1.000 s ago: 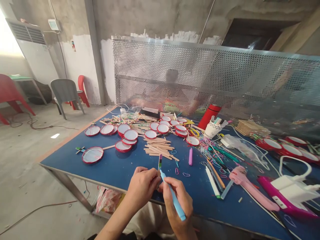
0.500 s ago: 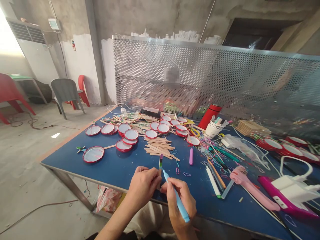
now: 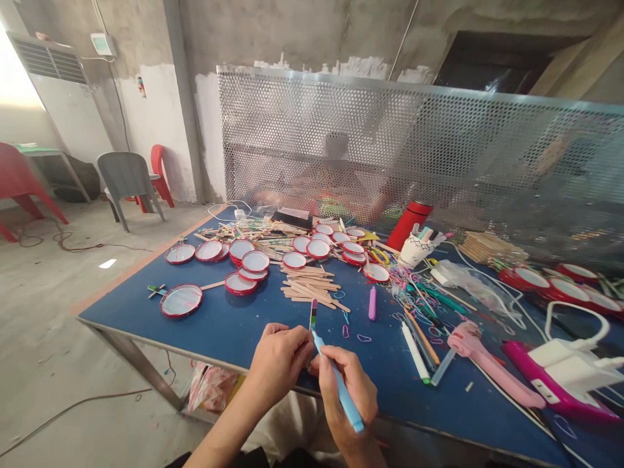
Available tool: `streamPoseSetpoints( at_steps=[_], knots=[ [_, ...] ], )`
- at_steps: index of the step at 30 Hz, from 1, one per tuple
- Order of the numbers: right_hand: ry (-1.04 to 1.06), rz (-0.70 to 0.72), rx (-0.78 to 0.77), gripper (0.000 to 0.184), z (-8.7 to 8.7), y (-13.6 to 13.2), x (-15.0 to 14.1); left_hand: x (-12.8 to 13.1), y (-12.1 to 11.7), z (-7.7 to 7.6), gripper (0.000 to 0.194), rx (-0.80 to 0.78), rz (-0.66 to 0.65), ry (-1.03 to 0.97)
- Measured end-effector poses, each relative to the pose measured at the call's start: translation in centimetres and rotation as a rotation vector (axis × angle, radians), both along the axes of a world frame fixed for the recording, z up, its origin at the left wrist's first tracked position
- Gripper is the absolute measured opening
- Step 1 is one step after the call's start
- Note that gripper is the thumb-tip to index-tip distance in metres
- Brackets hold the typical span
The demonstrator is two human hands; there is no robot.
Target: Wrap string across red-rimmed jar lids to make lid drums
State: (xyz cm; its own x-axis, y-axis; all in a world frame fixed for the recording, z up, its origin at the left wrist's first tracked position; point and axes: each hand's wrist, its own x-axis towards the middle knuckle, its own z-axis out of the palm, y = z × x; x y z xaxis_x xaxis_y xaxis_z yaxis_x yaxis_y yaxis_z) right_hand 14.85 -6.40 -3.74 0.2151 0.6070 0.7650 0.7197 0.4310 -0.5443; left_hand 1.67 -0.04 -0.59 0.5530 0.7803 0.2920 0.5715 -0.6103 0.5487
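Light-blue marker [image 3: 344, 393], one only, is pinched between the thumb and fingers of the right hand [image 3: 347, 390], its tip at the green patch of a single wooden stick [image 3: 312, 318] (whether it actually touches is too fine to tell). Thumb and fingers of the left hand [image 3: 283, 356] pinch that stick nearly upright above the near edge of the blue desk [image 3: 195, 338]; its upper end shows purple, dark and green bands, and the fingers hide its lower end.

Just beyond lies a pile of plain sticks [image 3: 309, 285], overlapping too much to count. One purple marker [image 3: 372, 303] lies to its right, and two small loops [image 3: 363, 338], one pink and one violet, lie near the stick. One round red-rimmed disc [image 3: 181, 301] sits at the front left; many more crowd behind it, at least four of them at the far right. Farther right are one white-bodied marker [image 3: 415, 354], one pink tool [image 3: 492, 367], and one magenta power strip [image 3: 560, 383] bearing white plugs. One red bottle [image 3: 409, 226] leans behind one pen-filled cup [image 3: 416, 250]. One perforated metal screen [image 3: 414, 143] stands across the back, partly hiding one person [image 3: 336, 175].
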Motion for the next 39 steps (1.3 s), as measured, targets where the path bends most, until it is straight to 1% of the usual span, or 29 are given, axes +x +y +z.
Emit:
streamPoseSetpoints(
  at_steps=[2, 6, 11, 16, 18, 21, 25, 34, 39],
  knots=[
    [-0.002, -0.008, 0.001, 0.015, 0.12, 0.05, -0.01, 0.0, 0.01, -0.01, 0.028, 0.004, 0.008, 0.002],
    [0.061, -0.063, 0.016, 0.016, -0.01, 0.06, 0.02, -0.01, 0.02, -0.03, 0.028, -0.011, 0.009, -0.009],
    [-0.013, -0.012, -0.009, 0.013, -0.3, -0.08, 0.14, -0.02, 0.05, 0.01, 0.028, -0.01, -0.003, -0.002],
    [0.087, -0.076, 0.038, 0.017, -0.48, 0.12, 0.02, -0.05, 0.0, -0.1, 0.028, -0.02, 0.001, -0.006],
    [0.083, -0.063, 0.041, 0.018, -0.39, 0.14, -0.02, -0.03, -0.03, -0.04, 0.029, -0.028, 0.006, 0.006],
    [0.059, -0.013, 0.024, 0.014, -0.16, 0.09, -0.02, 0.01, -0.06, 0.17, 0.029, -0.041, 0.011, 0.029],
    [0.035, 0.017, 0.003, 0.012, 0.01, 0.06, -0.02, 0.0, -0.08, 0.38, 0.028, -0.049, 0.007, 0.052],
    [0.02, 0.021, -0.002, 0.013, 0.37, 0.13, -0.09, -0.06, 0.01, 0.27, 0.028, -0.034, 0.012, 0.07],
    [0.01, 0.029, -0.025, 0.013, 0.12, -0.02, 0.09, -0.05, 0.0, 0.32, 0.028, -0.038, 0.012, 0.07]
  ],
)
